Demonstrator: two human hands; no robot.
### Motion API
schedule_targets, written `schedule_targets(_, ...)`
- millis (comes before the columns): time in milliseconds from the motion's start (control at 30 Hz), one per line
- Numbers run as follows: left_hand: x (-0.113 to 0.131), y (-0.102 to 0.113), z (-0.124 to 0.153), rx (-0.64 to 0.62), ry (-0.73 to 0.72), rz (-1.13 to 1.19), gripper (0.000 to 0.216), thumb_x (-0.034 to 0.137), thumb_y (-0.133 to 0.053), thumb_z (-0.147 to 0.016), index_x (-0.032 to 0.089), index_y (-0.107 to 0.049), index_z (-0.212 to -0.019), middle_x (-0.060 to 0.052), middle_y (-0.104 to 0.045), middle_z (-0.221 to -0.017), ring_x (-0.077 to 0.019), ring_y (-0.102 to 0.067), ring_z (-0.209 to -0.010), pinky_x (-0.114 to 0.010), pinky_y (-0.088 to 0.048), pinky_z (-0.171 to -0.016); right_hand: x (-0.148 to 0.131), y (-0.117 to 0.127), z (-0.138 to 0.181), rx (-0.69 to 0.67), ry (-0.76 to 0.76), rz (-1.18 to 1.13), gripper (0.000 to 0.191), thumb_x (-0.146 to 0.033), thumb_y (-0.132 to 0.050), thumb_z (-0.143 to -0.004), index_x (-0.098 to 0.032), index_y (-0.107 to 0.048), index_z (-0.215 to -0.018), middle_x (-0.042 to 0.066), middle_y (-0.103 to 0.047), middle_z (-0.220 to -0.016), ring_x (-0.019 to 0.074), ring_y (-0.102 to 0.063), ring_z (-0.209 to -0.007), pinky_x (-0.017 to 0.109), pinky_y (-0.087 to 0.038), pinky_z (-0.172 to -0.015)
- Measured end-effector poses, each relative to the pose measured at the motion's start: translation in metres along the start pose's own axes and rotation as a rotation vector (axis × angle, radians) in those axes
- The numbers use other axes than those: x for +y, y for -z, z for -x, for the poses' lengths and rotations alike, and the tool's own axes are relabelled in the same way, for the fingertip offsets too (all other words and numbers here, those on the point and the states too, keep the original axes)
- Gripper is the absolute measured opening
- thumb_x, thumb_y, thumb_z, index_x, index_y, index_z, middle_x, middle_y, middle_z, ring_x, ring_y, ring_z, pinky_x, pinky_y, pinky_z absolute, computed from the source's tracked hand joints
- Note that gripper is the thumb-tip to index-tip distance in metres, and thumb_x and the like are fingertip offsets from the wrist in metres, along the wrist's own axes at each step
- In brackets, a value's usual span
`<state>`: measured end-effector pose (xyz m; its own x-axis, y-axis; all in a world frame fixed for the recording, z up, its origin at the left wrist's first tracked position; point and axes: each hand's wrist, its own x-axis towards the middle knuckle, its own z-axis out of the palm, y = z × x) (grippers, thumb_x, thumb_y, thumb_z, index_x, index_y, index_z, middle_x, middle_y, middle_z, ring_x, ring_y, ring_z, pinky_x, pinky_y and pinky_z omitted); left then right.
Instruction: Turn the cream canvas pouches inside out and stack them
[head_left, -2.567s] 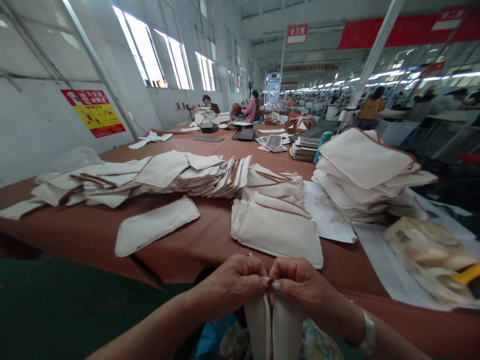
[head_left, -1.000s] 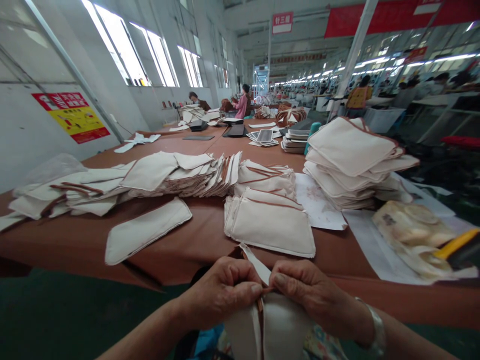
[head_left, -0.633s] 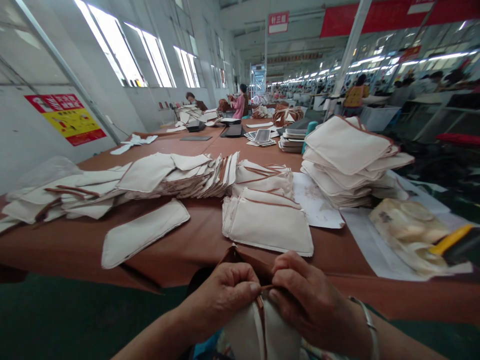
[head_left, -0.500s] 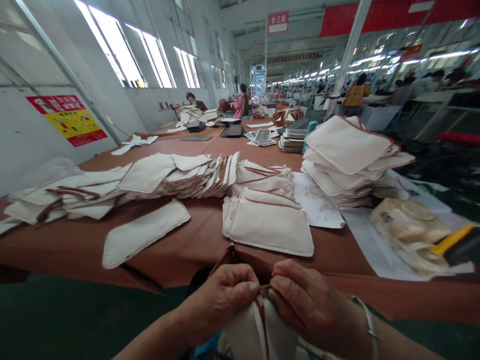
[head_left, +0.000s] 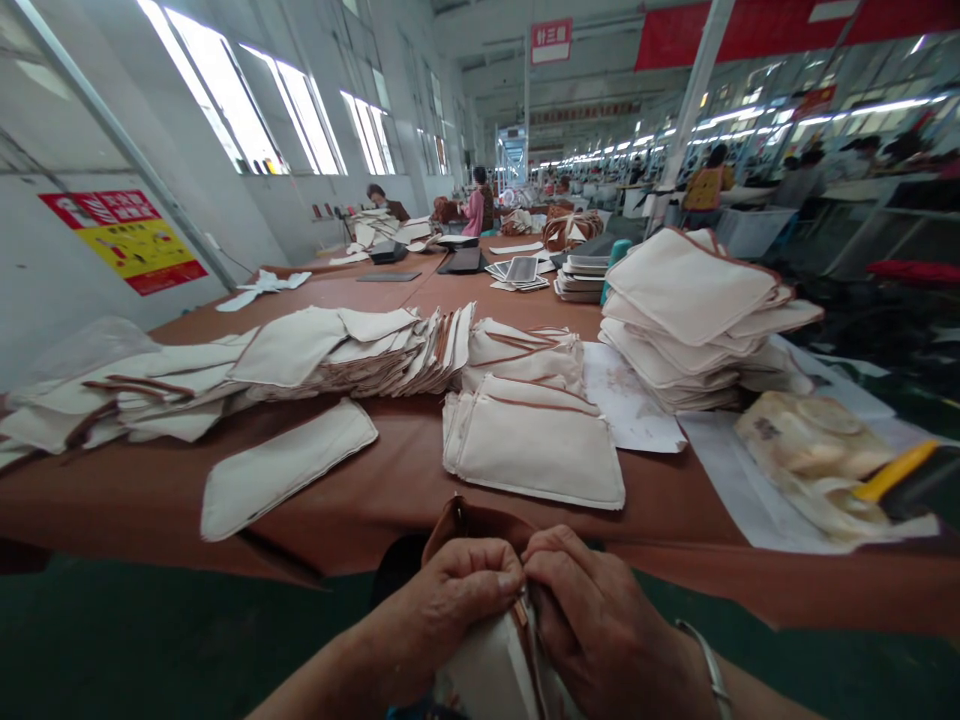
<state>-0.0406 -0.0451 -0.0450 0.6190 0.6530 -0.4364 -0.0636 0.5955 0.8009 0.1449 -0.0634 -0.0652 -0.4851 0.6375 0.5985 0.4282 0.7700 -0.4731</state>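
The left hand (head_left: 454, 603) and right hand (head_left: 600, 625) pinch the cream fabric pouch (head_left: 487, 672) (its brown lining (head_left: 480, 520) has just turned outward), fingertips now touching.

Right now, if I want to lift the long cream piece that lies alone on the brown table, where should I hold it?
Probably its near left end, reached over the table edge. The long cream piece lies flat, slanting away to the right, and that end is nearest the edge, clear of the piles. The left hand and right hand grip a trimmed pouch.
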Motion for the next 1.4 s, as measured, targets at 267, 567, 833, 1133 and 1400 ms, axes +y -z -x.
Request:
schedule_targets(267,0.004,0.004,0.000,0.001,-0.003,-0.161,0.035,0.046,-0.064,-0.082,0.015,-0.048,-0.076,0.002,-0.047,-0.066,-0.0072,-0.034,-0.054,-0.019,-0.024,-0.050,0.003,0.010,-0.005,-0.034,0.108,0.157,0.024,-0.002,-0.034,-0.084,-0.014,-0.047,-0.099,0.008,-0.057,-0.078,0.0224,-0.055,-0.074,0.032,-0.048,-0.062)
schedule_targets(567,0.040,0.001,0.018,-0.048,-0.149,-0.759,0.025,0.037,-0.052,-0.091,0.015,-0.051,-0.078,0.004,-0.044,-0.072,-0.0075,-0.034,-0.059,-0.017,-0.027,-0.050,-0.001,0.029,-0.004,-0.117,-0.124,-0.331,0.017,-0.006,-0.036,-0.088,-0.017,-0.049,-0.091,0.007,-0.056,-0.085,0.0179,-0.054,-0.080,0.028,-0.047,-0.071)
schedule_targets(833,0.054,-0.012,0.024,0.026,-0.188,-1.110,0.015,0.022,-0.048,-0.090,0.016,-0.053,-0.077,0.005,-0.050,-0.071,-0.0070,-0.040,-0.060,-0.015,-0.031,-0.051,0.017,0.036,-0.020,-0.375,-0.446,-0.711,0.036,-0.038,-0.034,-0.101,-0.015,-0.054,-0.083,-0.001,-0.046,-0.076,0.0107,-0.041,-0.068,0.022,-0.035,-0.062)
schedule_targets(1133,0.058,-0.015,0.024,0.009,-0.271,-1.347,0.012,0.026,-0.047,-0.092,0.020,-0.055,-0.085,0.004,-0.057,-0.078,-0.0091,-0.048,-0.068,-0.018,-0.034,-0.059,0.031,0.040,-0.018,-0.512,-0.520,-0.946,0.034,-0.040,-0.058,-0.090,-0.007,-0.065,-0.085,-0.001,-0.049,-0.071,0.0087,-0.037,-0.062,0.020,-0.029,-0.054)
schedule_targets(1400,0.060,-0.020,0.022,0.017,-0.325,-1.428,0.011,0.026,-0.048,-0.093,0.020,-0.053,-0.085,0.004,-0.055,-0.076,-0.0097,-0.046,-0.065,-0.020,-0.033,-0.059,0.038,0.041,-0.013,-0.442,-0.521,-1.006,0.027,-0.031,-0.070,-0.080,-0.005,-0.071,-0.087,0.002,-0.059,-0.074,0.0099,-0.045,-0.064,0.020,-0.035,-0.057)
